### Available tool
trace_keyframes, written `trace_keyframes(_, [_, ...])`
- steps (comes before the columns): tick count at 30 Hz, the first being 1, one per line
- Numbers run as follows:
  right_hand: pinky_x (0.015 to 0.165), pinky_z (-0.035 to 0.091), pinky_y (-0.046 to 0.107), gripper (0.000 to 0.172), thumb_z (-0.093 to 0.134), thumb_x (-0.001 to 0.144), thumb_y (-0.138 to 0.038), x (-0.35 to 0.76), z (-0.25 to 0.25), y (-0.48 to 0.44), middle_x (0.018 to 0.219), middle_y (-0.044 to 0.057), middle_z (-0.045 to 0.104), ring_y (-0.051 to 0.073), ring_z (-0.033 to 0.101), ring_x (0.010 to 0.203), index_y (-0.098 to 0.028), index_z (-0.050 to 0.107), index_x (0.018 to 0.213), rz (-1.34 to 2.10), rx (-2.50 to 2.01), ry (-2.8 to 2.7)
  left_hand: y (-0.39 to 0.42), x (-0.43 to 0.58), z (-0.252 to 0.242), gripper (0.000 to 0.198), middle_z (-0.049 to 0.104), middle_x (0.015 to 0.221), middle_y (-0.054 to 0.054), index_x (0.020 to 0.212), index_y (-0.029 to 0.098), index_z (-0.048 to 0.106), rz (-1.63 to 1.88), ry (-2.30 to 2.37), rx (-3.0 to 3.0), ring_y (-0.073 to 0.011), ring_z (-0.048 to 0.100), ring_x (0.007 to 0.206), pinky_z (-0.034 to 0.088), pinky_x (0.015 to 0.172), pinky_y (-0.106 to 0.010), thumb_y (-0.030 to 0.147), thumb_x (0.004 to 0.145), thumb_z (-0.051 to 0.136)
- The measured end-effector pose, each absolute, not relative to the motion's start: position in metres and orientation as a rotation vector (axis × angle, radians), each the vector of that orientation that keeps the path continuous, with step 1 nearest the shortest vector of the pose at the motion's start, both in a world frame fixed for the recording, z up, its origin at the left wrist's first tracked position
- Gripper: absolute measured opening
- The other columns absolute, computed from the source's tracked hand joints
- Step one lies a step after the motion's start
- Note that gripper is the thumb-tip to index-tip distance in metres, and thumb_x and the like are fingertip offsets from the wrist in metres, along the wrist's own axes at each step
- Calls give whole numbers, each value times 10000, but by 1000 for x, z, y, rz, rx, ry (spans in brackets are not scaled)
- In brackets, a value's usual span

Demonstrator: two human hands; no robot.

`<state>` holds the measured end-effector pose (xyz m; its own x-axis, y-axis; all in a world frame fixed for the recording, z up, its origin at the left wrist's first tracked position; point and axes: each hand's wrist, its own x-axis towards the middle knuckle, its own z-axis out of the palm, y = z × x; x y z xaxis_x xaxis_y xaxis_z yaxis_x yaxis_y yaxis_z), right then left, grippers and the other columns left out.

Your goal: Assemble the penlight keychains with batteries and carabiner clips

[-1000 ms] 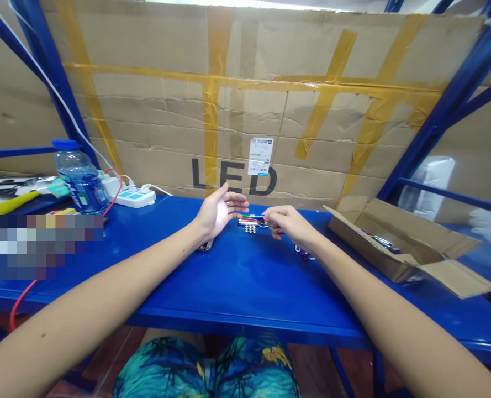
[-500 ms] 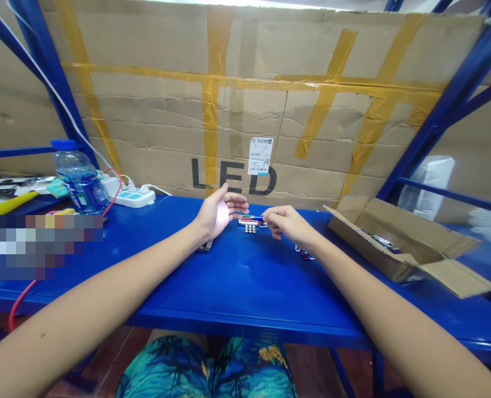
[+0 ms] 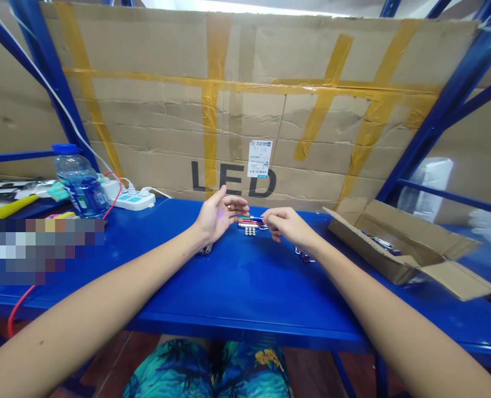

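My right hand (image 3: 285,224) is closed in a pinch on a slim blue metallic penlight (image 3: 257,219), which points left. Facing it, my left hand (image 3: 224,213) is open, palm turned to the right, with a ring on one finger. A small violet glow shows on that palm. Beneath the penlight, more slim tubes (image 3: 247,225) in red and silver lie on the table. In front of them sits a cluster of small silver button cells (image 3: 250,231). Small metal pieces (image 3: 206,250) lie partly hidden under my left wrist. Beside my right forearm are red, blue and white clips (image 3: 303,255).
An open cardboard box (image 3: 388,265) with metal items stands on the blue table (image 3: 245,287) at right. On the left are a bottle (image 3: 79,182), a white power strip (image 3: 133,199) and a red cable (image 3: 19,307). Large cardboard (image 3: 166,127) closes off the back.
The light on my left palm has gone from a broad white glow to a small violet one. Both hands stay nearly in place; the view has tilted slightly.
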<state>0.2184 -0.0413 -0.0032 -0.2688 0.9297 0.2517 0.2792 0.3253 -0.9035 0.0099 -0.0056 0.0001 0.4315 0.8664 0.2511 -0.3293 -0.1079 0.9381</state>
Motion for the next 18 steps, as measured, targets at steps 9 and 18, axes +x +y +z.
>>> trace_keyframes(9, [441, 349, 257, 160, 524, 790, -284, 216, -3, -42, 453, -65, 422, 95, 403, 396, -179, 596, 694, 930, -1104, -1823, -7, 11, 1, 592, 722, 893, -133, 835, 147, 707, 1082, 525, 1266, -255, 658, 904, 501, 810, -382, 662, 869, 418])
trace_keyframes(18, [459, 345, 257, 179, 514, 811, -282, 215, -4, -43, 446, -67, 423, 92, 400, 399, -177, 593, 691, 894, -1096, -1852, -9, 11, 4, 584, 710, 844, -124, 804, 133, 711, 1073, 473, 1195, -231, 649, 837, 494, 763, -350, 623, 897, 408])
